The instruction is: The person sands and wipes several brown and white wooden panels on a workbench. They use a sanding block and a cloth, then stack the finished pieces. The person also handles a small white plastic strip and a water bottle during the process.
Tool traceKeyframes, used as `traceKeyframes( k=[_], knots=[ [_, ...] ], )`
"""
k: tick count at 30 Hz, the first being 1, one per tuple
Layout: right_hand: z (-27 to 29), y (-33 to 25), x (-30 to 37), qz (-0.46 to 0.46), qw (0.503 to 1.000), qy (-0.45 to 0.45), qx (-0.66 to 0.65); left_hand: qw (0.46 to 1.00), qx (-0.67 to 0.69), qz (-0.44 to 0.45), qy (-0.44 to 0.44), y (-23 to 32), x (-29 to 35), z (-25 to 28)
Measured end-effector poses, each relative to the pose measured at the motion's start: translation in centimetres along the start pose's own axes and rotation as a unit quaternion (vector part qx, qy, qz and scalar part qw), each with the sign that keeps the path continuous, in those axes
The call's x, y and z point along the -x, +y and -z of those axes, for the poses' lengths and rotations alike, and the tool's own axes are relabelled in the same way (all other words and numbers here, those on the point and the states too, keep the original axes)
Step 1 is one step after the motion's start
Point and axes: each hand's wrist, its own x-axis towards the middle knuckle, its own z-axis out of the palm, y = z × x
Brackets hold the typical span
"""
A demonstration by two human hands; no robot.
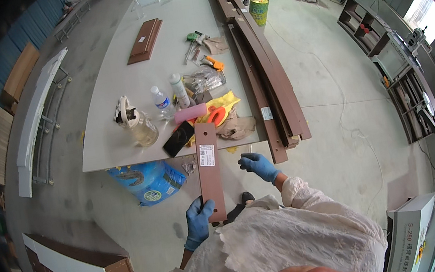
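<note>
Left hand grips one end of a narrow brown board whose far end rests on the near edge of the surface

The left hand [198,219], in a blue glove, is closed around the lower end of the brown board [210,176], which runs away from the person until its top end lies on the surface [111,95] at the near edge, beside a black phone [178,138] and a heap of yellow and red cloth [218,112]. The right hand [258,165], also gloved, hangs loosely curled just right of the board's middle, holding nothing. The board looks stiff, flat and fairly light, probably laminated panel with a smooth face and a white label [207,154]; it should not bend, but gloves may slip on it. A grip on both long edges near the middle would likely steady it best, one-ended holding leaving it to lever.
</note>
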Motion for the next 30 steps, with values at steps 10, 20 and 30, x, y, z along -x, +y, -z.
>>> traceKeyframes(
  k=[10,20,30],
  knots=[
    [4.6,-0.1,6.6,-0.015,0.999,0.041,0.022,0.996,0.015,0.04,-0.084,-0.2,-1.9,-8.2],
    [5.7,1.1,12.9,0.003,0.996,0.091,0.004,0.984,-0.074,0.047,-0.154,0.8,-3.6,-10.4],
    [17.9,2.5,16.1,0.021,0.987,0.146,-0.063,0.974,-0.08,0.025,-0.211,1.0,-5.8,-24.9]
  ],
)
